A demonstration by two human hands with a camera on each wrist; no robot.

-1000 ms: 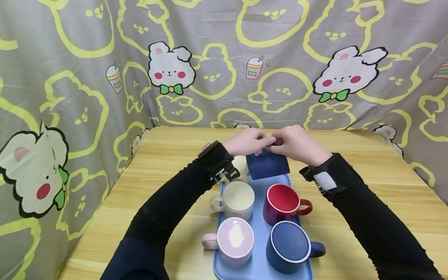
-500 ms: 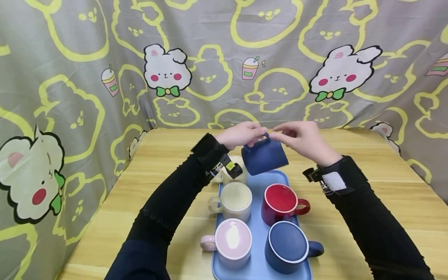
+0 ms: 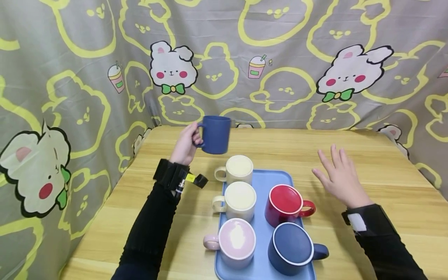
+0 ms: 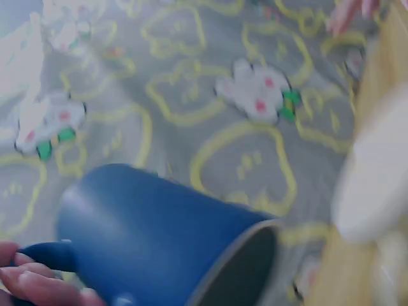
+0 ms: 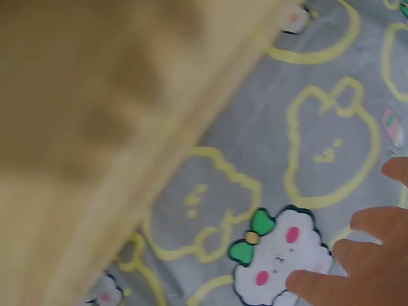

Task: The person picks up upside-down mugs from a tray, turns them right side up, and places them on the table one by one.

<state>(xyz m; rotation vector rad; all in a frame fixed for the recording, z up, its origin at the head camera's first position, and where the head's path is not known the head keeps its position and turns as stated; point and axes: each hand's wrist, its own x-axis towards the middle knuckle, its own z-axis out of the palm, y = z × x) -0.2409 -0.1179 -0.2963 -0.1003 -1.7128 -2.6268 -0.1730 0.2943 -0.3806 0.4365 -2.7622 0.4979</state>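
My left hand [image 3: 187, 144] grips the handle of a matte blue mug [image 3: 215, 135], holding it up beyond the tray's far left corner. In the left wrist view, curled fingers [image 4: 44, 284] show at the handle. The blue mug's pale-rimmed mouth points to the lower right there; the head view shows only its outer wall. My right hand [image 3: 340, 177] hovers over the table right of the tray, fingers spread and holding nothing. Its fingers [image 5: 373, 255] enter the right wrist view at the lower right.
The blue tray [image 3: 260, 233] holds two cream mugs [image 3: 239, 200] and a pink mug [image 3: 237, 243] at left, handles left. A red mug [image 3: 281, 208] and a dark blue mug [image 3: 290, 249] stand at right, handles right. A patterned curtain [image 3: 217, 77] surrounds the wooden table [image 3: 388, 186].
Both hands were together at the mug above the tray's far end. My right hand has let go and moved right; my left has carried the mug left and up, turning it.
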